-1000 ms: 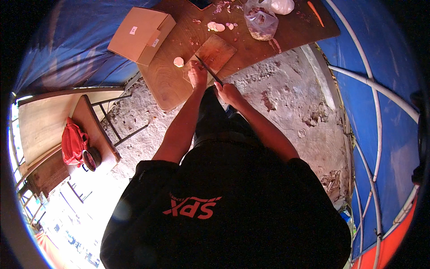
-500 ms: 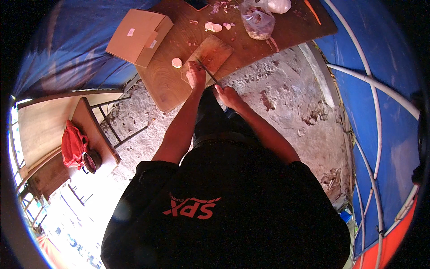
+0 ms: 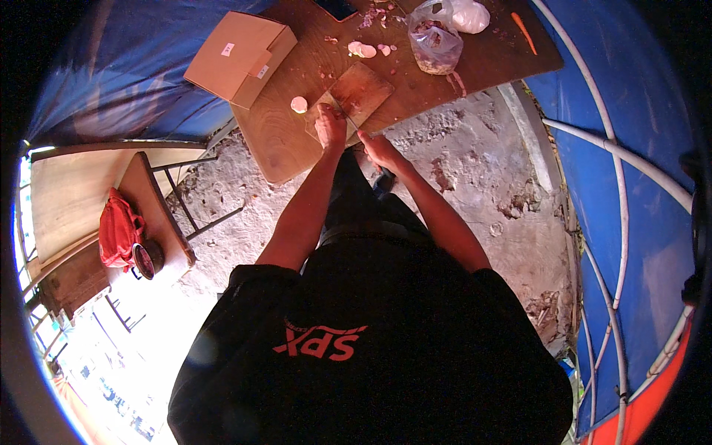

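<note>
Fingers curled, my left hand (image 3: 331, 127) presses down at the near left part of a wooden cutting board (image 3: 368, 90). What it holds there is mostly hidden under the fingers and too small to name. My right hand (image 3: 381, 151) is wrapped round the handle of a knife (image 3: 349, 120), just off the table's near edge. The blade slants up and left over the board, its tip beside my left fingers. A pale round piece (image 3: 299, 104) lies left of the board, and several more pale pieces (image 3: 362, 50) lie beyond it.
A closed cardboard box (image 3: 241, 55) stands on the wooden table (image 3: 276, 152) at the left. A clear plastic bag (image 3: 436, 50), a white bag (image 3: 470, 15), a carrot (image 3: 524, 33) and a dark flat object (image 3: 335, 9) lie farther back. A red bag (image 3: 121, 230) and a pot (image 3: 148, 259) rest on a side table.
The whole view has shifted slightly, so the table sits lower and farther right. My right hand and the knife handle have moved a little away from me; my left hand stays at the board.
</note>
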Demonstrator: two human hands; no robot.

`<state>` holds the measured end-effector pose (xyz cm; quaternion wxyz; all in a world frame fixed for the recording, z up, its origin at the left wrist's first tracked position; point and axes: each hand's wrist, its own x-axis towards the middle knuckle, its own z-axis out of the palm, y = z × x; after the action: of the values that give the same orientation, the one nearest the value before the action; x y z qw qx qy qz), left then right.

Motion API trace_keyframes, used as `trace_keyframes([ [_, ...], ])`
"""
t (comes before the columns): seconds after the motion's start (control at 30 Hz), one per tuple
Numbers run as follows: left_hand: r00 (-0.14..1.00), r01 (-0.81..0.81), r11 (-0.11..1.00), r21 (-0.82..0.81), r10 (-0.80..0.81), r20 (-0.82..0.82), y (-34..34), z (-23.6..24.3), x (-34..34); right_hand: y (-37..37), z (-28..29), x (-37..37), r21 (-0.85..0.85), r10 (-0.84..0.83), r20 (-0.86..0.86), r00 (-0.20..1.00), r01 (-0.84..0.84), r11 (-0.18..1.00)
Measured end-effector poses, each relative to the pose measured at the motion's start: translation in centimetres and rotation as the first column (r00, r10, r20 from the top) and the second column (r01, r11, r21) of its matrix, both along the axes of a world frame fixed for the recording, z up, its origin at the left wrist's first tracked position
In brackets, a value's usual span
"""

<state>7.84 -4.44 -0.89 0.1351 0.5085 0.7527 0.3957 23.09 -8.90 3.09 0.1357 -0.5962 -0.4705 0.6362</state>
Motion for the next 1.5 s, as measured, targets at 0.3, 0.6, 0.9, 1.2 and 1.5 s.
trace_keyframes([
  [0.3,0.997,-0.068,0.994,-0.088,0.064,-0.046,0.3,0.3,0.3,-2.5,-5.6,-0.9,0.382,0.012,0.421,0.907,-0.189,0.905],
  [0.6,0.999,0.006,0.991,-0.133,0.001,0.048,-0.8,1.1,-0.8,-0.5,-1.3,-1.2,0.275,0.085,0.582,0.809,-0.294,0.916],
  [0.9,0.986,0.152,0.988,-0.028,-0.150,0.071,-5.3,1.0,-2.0,-1.3,1.0,2.4,0.376,0.090,0.473,0.877,-0.293,0.879],
  [1.2,0.994,0.099,0.975,-0.200,-0.087,0.068,-6.5,2.4,-2.6,0.0,0.5,5.1,0.381,0.093,0.609,0.788,-0.394,0.836],
  [1.5,0.845,0.417,0.908,-0.037,-0.402,-0.353,-2.8,6.8,-2.0,0.9,2.8,4.1,0.466,-0.043,0.706,0.707,-0.418,0.780],
])
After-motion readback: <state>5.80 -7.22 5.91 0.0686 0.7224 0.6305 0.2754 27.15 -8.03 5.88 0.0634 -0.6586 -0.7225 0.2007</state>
